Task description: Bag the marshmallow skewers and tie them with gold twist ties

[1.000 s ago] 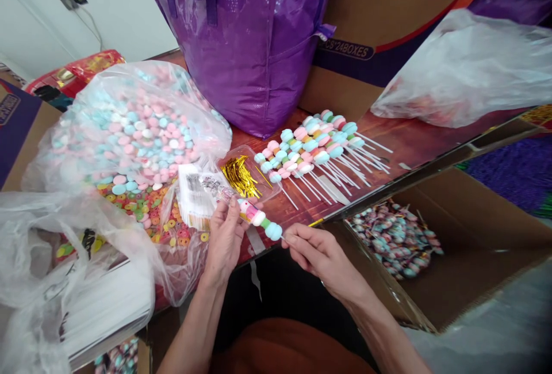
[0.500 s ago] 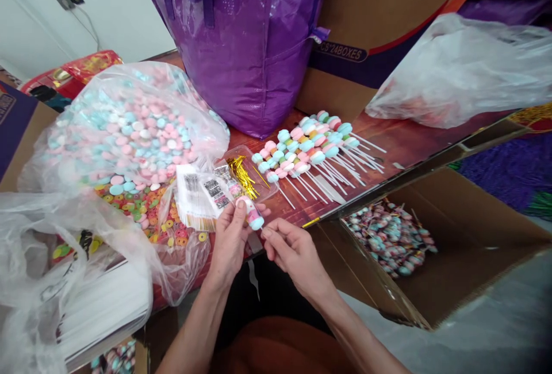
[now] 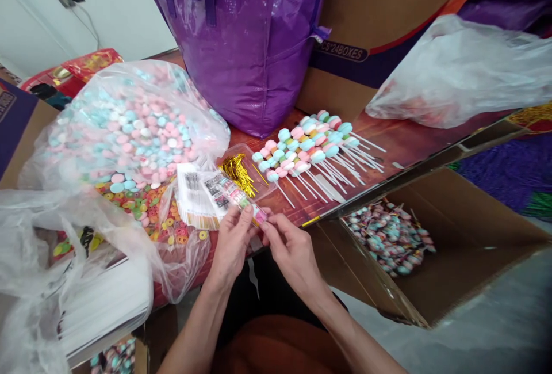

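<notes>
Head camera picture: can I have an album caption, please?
Left hand and right hand hold a wrapped candy near gold strips and rows of candy sticks.

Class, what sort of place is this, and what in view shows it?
Probably a small candy-packing workshop: a clear plastic bag bulges with loose pastel candies, candy skewers lie side by side on the table, and an open cardboard box below holds a heap of similar ones.

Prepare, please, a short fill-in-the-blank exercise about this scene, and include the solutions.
The tall shiny bag behind the candy skewers is ____.
The metallic strips in the clear tray are ____.
On the wrapped candy, the hand nearer the wrapper stack is the ____ one.

Missing words: purple; gold; left.
</notes>
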Tool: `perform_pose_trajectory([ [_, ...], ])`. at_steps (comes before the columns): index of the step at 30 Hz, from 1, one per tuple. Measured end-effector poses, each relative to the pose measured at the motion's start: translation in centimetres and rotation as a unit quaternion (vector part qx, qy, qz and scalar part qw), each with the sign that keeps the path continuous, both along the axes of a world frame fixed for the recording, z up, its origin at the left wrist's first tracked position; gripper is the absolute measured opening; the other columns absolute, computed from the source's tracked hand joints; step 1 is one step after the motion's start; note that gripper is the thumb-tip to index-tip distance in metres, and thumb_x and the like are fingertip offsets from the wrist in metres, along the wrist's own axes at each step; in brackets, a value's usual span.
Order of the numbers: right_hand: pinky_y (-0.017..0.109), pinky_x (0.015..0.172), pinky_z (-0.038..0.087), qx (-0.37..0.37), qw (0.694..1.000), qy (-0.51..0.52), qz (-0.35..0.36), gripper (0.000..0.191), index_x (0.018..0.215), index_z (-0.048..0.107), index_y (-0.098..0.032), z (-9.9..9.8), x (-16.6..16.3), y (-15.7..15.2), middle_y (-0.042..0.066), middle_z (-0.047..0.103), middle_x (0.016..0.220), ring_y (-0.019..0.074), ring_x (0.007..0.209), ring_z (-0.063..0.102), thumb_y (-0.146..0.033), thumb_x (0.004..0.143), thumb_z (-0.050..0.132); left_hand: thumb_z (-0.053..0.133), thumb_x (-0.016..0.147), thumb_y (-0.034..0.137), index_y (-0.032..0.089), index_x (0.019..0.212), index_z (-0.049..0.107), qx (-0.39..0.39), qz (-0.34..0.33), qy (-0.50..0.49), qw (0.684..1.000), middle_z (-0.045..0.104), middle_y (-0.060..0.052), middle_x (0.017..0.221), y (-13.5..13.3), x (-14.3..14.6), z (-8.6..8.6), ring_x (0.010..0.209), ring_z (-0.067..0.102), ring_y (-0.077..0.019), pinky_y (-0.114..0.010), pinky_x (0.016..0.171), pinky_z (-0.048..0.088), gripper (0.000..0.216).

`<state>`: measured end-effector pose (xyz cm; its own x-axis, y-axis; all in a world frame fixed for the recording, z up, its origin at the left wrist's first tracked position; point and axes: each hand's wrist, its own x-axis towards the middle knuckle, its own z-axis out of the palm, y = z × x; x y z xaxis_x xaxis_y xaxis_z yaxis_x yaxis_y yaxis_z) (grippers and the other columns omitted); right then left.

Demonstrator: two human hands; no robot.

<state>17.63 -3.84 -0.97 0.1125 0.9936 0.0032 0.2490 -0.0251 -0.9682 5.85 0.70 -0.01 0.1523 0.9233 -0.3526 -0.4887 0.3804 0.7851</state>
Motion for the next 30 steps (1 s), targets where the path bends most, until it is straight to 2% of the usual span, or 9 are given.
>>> perform_pose_trajectory([
  [5,0.024,0.059,0.037,-0.055,0.994,0.029,0.086,0.033,0.068,0.052,-0.02,0.4,1.1,-1.1,-0.004,0.049,0.058,0.0116,0.056,0.047,-0.034,0.098,0.047,0.082,0.073,0.047,0.014,0.09,0.07,0.006,0.016,0.018,1.0,0.077,-0.009,0.09,0.3,-0.9,0.0,0.084,0.075,-0.0222,-0.033,0.08,0.057,0.039],
  [11,0.024,0.055,0.035,-0.042,0.99,0.118,0.059,0.036,0.062,0.047,-0.02,0.5,-1.0,-0.3,-0.004,0.046,0.055,0.0101,0.052,0.041,-0.034,0.095,0.05,0.072,0.083,0.049,0.014,0.094,0.074,0.012,0.044,0.072,0.996,0.078,-0.012,0.091,-1.5,0.0,-0.4,0.082,0.072,-0.0216,-0.032,0.074,0.056,0.037],
  [17,0.021,0.047,0.029,-0.067,0.97,0.23,0.04,0.029,0.081,0.056,-0.02,0.9,-2.7,0.5,-0.005,0.05,0.062,0.0079,0.049,0.038,-0.045,0.096,0.054,0.068,0.088,0.04,0.016,0.096,0.076,0.08,0.055,0.09,0.991,0.073,-0.006,0.08,-2.2,-1.1,-0.4,0.072,0.063,-0.0153,-0.028,0.073,0.052,0.027],
  [20,0.021,0.043,0.02,-0.117,0.94,0.316,0.054,0.037,0.07,0.052,-0.019,1.6,-3.3,1.4,-0.008,0.041,0.05,0.0068,0.044,0.027,-0.048,0.092,0.057,0.068,0.089,0.038,0.019,0.097,0.074,0.092,0.052,0.057,0.993,0.063,-0.001,0.067,-2.6,-1.6,0.1,0.065,0.057,-0.0134,-0.027,0.07,0.052,0.022],
  [22,0.022,0.041,0.017,-0.17,0.916,0.348,0.11,0.039,0.067,0.051,-0.02,2.3,-3.4,2.1,-0.009,0.036,0.043,0.0068,0.039,0.022,-0.049,0.092,0.053,0.07,0.088,0.038,0.02,0.094,0.072,0.089,0.047,0.0,0.995,0.061,-0.001,0.069,-2.6,-2.3,0.7,0.063,0.054,-0.0129,-0.028,0.068,0.053,0.02],
  [24,0.022,0.043,0.024,-0.181,0.923,0.273,0.203,0.039,0.067,0.055,-0.019,3.1,-3.0,2.8,-0.006,0.045,0.044,0.0082,0.038,0.031,-0.046,0.094,0.048,0.075,0.083,0.036,0.019,0.085,0.069,0.084,0.057,-0.053,0.993,0.058,0.0,0.07,-2.3,-3.0,1.3,0.061,0.051,-0.012,-0.029,0.064,0.053,0.018],
  [26,0.023,0.051,0.034,-0.127,0.956,0.08,0.254,0.037,0.066,0.059,-0.018,3.9,-2.4,3.7,0.0,0.059,0.055,0.0114,0.049,0.048,-0.037,0.096,0.047,0.081,0.077,0.032,0.018,0.073,0.062,0.084,0.106,-0.076,0.988,0.051,0.002,0.065,-1.9,-3.8,1.6,0.061,0.049,-0.0108,-0.026,0.063,0.051,0.024],
  [28,0.025,0.06,0.039,-0.05,0.962,-0.175,0.204,0.031,0.071,0.065,-0.017,4.5,-1.8,5.2,0.005,0.067,0.07,0.0157,0.066,0.059,-0.024,0.096,0.047,0.084,0.073,0.031,0.017,0.065,0.055,0.079,0.166,-0.074,0.98,0.044,0.004,0.061,-1.4,-4.3,1.6,0.06,0.045,-0.009,-0.023,0.062,0.049,0.033],
  [30,0.027,0.065,0.04,-0.008,0.911,-0.398,0.111,0.028,0.083,0.07,-0.016,4.7,-1.4,7.2,0.01,0.07,0.086,0.0207,0.082,0.062,-0.013,0.095,0.045,0.085,0.072,0.029,0.017,0.064,0.051,0.061,0.19,-0.069,0.977,0.041,0.005,0.06,-1.1,-4.5,1.4,0.057,0.039,-0.0072,-0.02,0.056,0.043,0.037],
])
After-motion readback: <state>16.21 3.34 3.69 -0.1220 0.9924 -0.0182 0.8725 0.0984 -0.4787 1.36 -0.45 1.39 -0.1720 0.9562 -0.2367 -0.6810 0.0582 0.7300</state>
